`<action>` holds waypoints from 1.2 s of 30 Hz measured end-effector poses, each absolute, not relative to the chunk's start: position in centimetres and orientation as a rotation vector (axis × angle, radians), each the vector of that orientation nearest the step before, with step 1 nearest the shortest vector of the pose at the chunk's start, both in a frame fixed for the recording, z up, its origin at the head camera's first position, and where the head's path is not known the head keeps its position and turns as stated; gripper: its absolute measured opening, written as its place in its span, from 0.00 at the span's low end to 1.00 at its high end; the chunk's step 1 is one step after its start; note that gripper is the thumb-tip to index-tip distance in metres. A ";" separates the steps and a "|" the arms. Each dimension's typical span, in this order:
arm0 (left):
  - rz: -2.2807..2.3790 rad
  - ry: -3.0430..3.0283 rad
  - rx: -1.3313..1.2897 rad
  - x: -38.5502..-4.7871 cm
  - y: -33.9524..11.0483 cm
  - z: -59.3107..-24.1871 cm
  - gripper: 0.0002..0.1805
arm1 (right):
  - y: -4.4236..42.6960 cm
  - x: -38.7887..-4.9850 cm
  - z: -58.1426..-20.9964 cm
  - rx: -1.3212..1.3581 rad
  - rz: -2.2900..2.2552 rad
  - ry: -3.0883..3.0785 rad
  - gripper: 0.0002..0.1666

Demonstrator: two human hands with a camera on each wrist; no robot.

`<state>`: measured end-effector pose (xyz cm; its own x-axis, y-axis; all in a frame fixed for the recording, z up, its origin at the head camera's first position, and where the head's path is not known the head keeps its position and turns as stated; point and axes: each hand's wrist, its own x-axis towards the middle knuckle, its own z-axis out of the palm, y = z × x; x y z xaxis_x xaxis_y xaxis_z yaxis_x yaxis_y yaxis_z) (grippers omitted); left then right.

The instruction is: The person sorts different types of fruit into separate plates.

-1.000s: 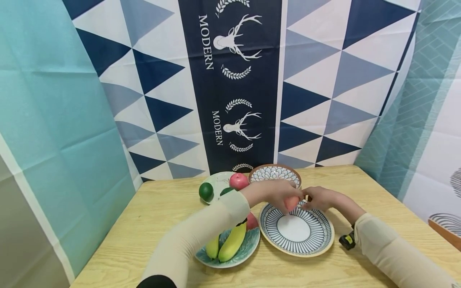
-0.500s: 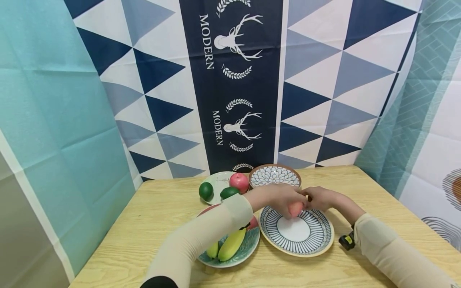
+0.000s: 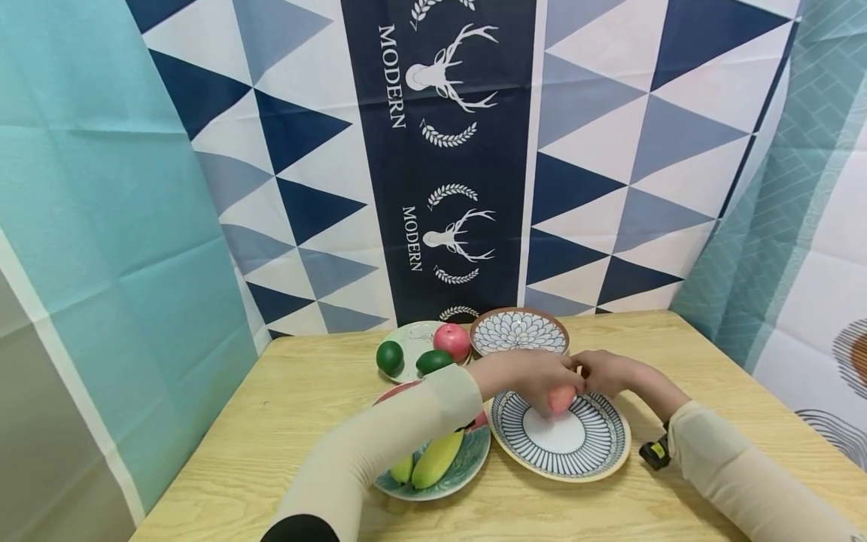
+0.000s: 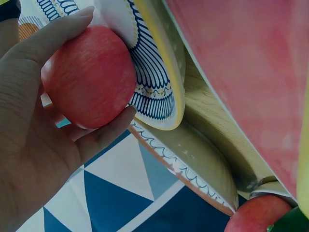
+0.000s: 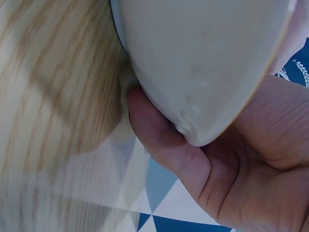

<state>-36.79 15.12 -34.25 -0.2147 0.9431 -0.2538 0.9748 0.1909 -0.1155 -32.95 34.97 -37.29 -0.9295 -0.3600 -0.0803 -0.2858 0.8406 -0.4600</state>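
Observation:
My left hand (image 3: 528, 374) holds a red apple (image 3: 561, 399) over the blue-and-white striped plate (image 3: 555, 434). Thumb and fingers curve round the apple's sides in the left wrist view, where the plate's patterned face shows just behind it. At the plate's far right side, my right hand (image 3: 609, 374) grips the rim. The right wrist view has its fingers under the plate's pale underside (image 5: 207, 72), lifted off the wood there; what lies on the far side of that rim is partly hidden. In the head view the two hands are very close together, perhaps touching.
Left of the striped plate, a green plate (image 3: 467, 465) bears bananas (image 3: 439, 458), partly under my left arm, beside a pink-rimmed dish (image 3: 396, 391). Behind stand a pale plate (image 3: 415, 339) with green fruits (image 3: 390, 357) and a red fruit (image 3: 451, 342), and a brown-rimmed bowl (image 3: 520, 330).
My left hand has shifted a little to the right and down with the apple, closer to the right hand. The right hand and striped plate have hardly moved.

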 end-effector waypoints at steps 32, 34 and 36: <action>-0.202 2.420 1.880 -37.5 13.6 -32.8 0.30 | 34.8 -33.1 -37.4 -0.569 -0.651 2.845 0.09; -0.198 2.461 1.875 -37.7 13.4 -32.7 0.30 | 34.8 -33.1 -37.5 -0.554 -0.667 2.830 0.08; -0.197 2.500 1.864 -37.9 13.0 -32.6 0.30 | 34.7 -33.0 -37.5 -0.531 -0.684 2.816 0.07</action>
